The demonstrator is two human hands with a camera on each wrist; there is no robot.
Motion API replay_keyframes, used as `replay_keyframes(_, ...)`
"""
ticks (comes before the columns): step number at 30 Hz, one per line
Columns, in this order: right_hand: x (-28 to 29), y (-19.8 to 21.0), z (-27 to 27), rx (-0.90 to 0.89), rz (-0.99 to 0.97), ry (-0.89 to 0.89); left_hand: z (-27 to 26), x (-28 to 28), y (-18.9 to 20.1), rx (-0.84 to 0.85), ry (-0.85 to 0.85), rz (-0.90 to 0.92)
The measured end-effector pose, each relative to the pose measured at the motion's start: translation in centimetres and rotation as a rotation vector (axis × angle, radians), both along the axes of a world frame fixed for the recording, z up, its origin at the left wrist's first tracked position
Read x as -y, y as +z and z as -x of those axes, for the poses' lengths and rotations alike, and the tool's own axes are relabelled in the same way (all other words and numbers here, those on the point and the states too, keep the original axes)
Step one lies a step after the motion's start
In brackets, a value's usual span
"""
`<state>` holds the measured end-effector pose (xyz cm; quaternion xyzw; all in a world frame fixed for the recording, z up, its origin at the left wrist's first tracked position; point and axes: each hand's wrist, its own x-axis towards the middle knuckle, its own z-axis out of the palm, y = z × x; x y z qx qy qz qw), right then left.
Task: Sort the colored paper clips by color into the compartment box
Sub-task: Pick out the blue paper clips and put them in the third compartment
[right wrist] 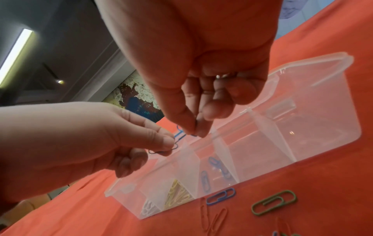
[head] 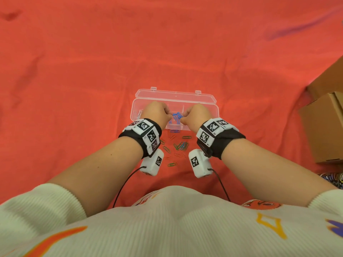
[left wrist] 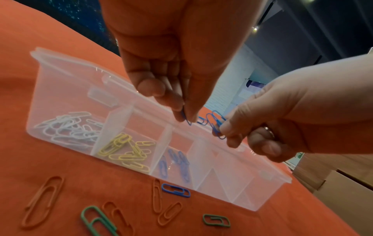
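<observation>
Nearest the person, below both wrists, loose paper clips (head: 176,147) in green, orange and blue lie scattered on the red cloth-covered surface (head: 74,71), with open cloth to either side of them. Just past these, one blue clip (left wrist: 176,190) lies flat on the cloth just beside the near wall of the clear compartment box (head: 216,115), under the hands. Above the box, the left hand (head: 156,113) and right hand (head: 196,114) are held close together, each grip closed in a thumb-and-finger pinch on a tangled bunch of blue clips (left wrist: 212,123) strung between them, over the box's middle. Straight beneath that bunch, the middle compartment holds several blue clips (left wrist: 177,162). To the left of the left grip, yellow clips (left wrist: 129,150) fill the next cell and white clips (left wrist: 68,127) the end cell; the cells under and right of the right grip look empty. Thin dividers stand upright between cells. Beyond both grips the open lid (head: 176,95) lies back from the far rim, and farther on bare red cloth runs wide. Well off to the right of the right grip sit cardboard boxes (head: 324,123) at the surface's edge.
</observation>
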<state>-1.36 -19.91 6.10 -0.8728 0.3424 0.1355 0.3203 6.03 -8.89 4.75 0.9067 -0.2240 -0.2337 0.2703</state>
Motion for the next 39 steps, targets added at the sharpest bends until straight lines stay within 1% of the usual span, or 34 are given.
replay_keyframes(3,0.2,-0.2,0.0,0.038,-0.007,0.014,0.0,0.1,0.1,-0.033,-0.011,0.012)
replay_keyframes(8,0.5,-0.7,0.6,0.100,-0.033,-0.023,0.2,-0.2,0.1,-0.071,0.011,0.079)
replay_keyframes(11,0.3,-0.7,1.4,0.194,-0.024,-0.004,0.8,-0.8,-0.2,-0.043,0.034,0.179)
replay_keyframes(14,0.0,-0.8,2.8,0.246,-0.066,0.075,2.1,-1.8,-0.6,0.021,0.018,0.230)
replay_keyframes(16,-0.1,-1.1,3.8,0.218,-0.080,0.138,3.1,-2.7,-1.2,0.035,-0.039,0.185)
replay_keyframes(17,-0.1,-1.2,4.3,0.177,-0.080,0.174,3.5,-3.2,-1.6,0.022,-0.081,0.143)
replay_keyframes(19,-0.2,-1.6,5.2,0.061,-0.064,0.261,4.2,-3.9,-2.6,-0.011,-0.179,0.038)
replay_keyframes(22,-0.3,-2.6,6.0,-0.094,-0.005,0.369,4.6,-4.1,-3.7,0.010,-0.311,-0.150)
replay_keyframes(24,-0.5,-3.2,6.3,-0.120,0.004,0.388,4.5,-3.8,-4.3,0.033,-0.350,-0.232)
replay_keyframes(27,-0.9,-4.0,6.6,-0.112,0.029,0.360,4.6,-3.2,-4.6,0.047,-0.402,-0.351)
replay_keyframes(29,-1.1,-4.5,6.8,-0.118,0.058,0.346,4.7,-3.0,-4.7,0.064,-0.393,-0.355)
replay_keyframes(33,-1.0,-5.1,7.5,-0.141,0.057,0.331,4.8,-3.2,-5.0,0.087,-0.340,-0.291)
replay_keyframes(39,-0.6,-5.1,8.0,-0.153,0.014,0.300,4.8,-3.6,-5.6,0.026,-0.301,-0.261)
